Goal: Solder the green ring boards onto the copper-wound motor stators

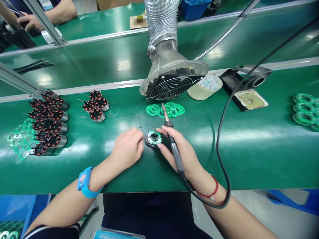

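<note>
Green and glossy, the worktop spread out beneath both hands. Between them sat a motor stator, capped with a ring-shaped circuit board that faced upward. From where I stood, the right hand carried a soldering iron across its grip, the handle lying between thumb and forefinger and the tip pointing away from the person. Its thumb and fingertips were parted around the stator's right side. The left hand had its grip bunched tight just at the stator's left side, fingers curled in; I could not tell whether it pinched anything. A blue wrist strap circled the left wrist, a red bracelet the right.

Loose green circuit boards lay beyond the stator, below a fume extractor hood with a black fan grille. To its right stood a roll of tape and a soldering-iron stand with a sponge. Over on the left, four stators stood clustered near a larger block of them. Past the divider, a co-worker's hand showed.
</note>
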A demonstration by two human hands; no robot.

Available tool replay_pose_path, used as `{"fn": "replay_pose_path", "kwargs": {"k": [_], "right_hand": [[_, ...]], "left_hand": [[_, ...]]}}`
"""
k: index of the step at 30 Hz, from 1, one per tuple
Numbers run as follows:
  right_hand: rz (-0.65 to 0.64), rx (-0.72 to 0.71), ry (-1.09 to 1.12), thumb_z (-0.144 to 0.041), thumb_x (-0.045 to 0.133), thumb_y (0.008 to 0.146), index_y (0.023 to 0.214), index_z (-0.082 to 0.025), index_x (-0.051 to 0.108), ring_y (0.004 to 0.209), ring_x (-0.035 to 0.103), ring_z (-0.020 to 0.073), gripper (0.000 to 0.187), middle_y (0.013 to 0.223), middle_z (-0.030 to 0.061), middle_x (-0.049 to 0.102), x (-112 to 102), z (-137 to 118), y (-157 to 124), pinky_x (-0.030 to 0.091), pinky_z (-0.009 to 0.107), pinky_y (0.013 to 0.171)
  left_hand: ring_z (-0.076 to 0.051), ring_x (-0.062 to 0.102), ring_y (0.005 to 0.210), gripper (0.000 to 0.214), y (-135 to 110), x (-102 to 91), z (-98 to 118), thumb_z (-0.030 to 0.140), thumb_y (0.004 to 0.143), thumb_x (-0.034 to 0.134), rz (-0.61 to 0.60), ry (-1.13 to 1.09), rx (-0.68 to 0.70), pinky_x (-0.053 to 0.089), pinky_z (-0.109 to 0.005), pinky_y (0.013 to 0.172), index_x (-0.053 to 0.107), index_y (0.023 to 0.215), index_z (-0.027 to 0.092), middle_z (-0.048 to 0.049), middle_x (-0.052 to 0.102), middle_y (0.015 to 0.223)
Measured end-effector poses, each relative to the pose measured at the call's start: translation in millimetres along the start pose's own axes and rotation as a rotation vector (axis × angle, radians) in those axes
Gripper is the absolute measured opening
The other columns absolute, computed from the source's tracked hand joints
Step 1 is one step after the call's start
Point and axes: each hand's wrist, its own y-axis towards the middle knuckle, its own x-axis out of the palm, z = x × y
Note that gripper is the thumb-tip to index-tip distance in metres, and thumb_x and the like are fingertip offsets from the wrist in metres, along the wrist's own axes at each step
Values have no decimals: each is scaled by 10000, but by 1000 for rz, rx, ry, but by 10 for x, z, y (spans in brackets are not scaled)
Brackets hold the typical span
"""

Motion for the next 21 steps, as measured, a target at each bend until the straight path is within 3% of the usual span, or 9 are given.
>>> {"fn": "replay_pose_path", "kwargs": {"k": [3,6,11,15,21], "right_hand": [[-22,-73,-34,-198,566,867,1306,-236,420,952,636,238,464,1074,96,658,30,-18,10,544,401,791],[-66,-128,-88,-198,549,869,1296,-226,431,838,623,230,444,968,91,663,40,-40,33,540,382,696],[-79,-257,-94,-155,523,847,1347,-261,365,1128,563,264,535,1227,109,628,46,-136,62,488,459,866],[-150,-393,-140,-110,511,840,1349,-269,362,1244,491,251,554,1221,83,643,70,-189,58,446,468,925],[-89,-287,-201,-105,495,844,1340,-253,394,1186,539,262,527,1142,92,673,63,-168,45,451,479,905]], "left_hand": [[-161,488,729,146,-3,-20,-13,154,866,410,127,4,38,367,-292,699,510,765,191,-28,531,774],[-138,483,699,132,13,-21,-13,164,874,433,113,-177,2,370,-265,669,522,781,188,-9,517,756],[-115,473,651,82,84,-23,-43,209,842,514,15,-472,-107,366,-236,620,542,768,188,13,526,728],[-106,461,639,77,114,-43,-73,120,773,505,-21,-575,-110,355,-226,608,533,730,178,25,520,701],[-97,466,631,71,108,-41,-97,205,822,497,-66,-683,-172,365,-221,599,543,779,172,31,528,697]]}}
